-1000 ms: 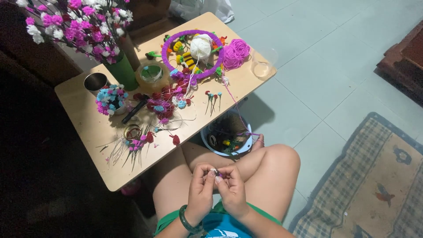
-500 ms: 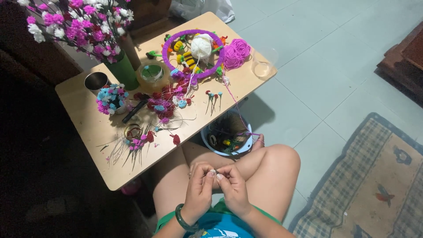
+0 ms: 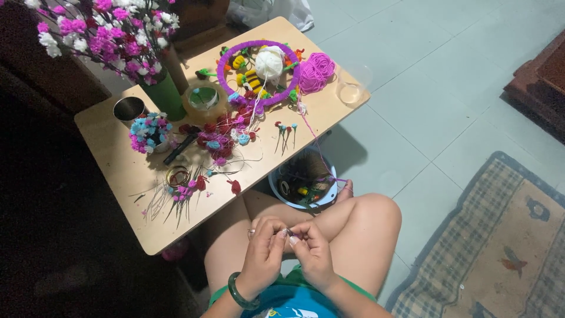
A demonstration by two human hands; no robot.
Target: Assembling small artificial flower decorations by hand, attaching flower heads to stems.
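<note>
My left hand [image 3: 263,252], with a dark green bangle on its wrist, and my right hand [image 3: 310,250] meet above my crossed legs. Both pinch a tiny craft piece [image 3: 287,233] between the fingertips; it is too small to make out. A thin purple yarn strand [image 3: 322,154] runs from my hands' side up toward the magenta yarn ball [image 3: 316,72] on the low wooden table [image 3: 118,176]. On the table lie small crocheted flowers [image 3: 220,136] in red, pink and blue, and loose wire stems [image 3: 168,203].
A purple-rimmed tray [image 3: 226,59] holds a white yarn ball [image 3: 269,62] and pipe-cleaner bees. A green vase [image 3: 166,94] of pink and white flowers, a tape roll [image 3: 203,99], a metal cup [image 3: 129,109], a clear cup [image 3: 351,89]. A bowl [image 3: 303,182] of supplies on the tiled floor; a rug [image 3: 500,247] at right.
My fingers have shifted slightly on the small piece, the hands staying together over my lap. Nothing on the table has moved.
</note>
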